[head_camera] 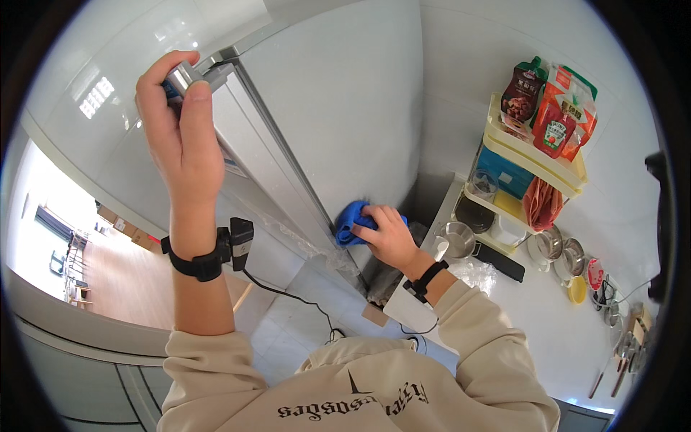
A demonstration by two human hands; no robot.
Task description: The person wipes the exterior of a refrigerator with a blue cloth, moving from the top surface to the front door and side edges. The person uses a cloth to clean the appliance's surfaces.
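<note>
My left hand (181, 129) is raised at the upper left, its thumb and fingers around a silver cylindrical piece (186, 75) by the top corner of the refrigerator door (259, 146). Whether that piece belongs to the door or is separate I cannot tell. Lower down and to the right, my right hand (390, 237) presses a bunched blue cloth (351, 224) against the lower part of the refrigerator's pale grey side panel (345, 102), close to the door seam. Part of the cloth is hidden under my fingers.
To the right, a cream tiered rack (532, 154) bears sauce pouches (556, 129) on a white counter (545, 324). Steel pots (458, 240) and knives (623, 362) sit there too. Clear plastic film (302, 243) hangs below the door. A black cable (291, 294) runs from my left wrist.
</note>
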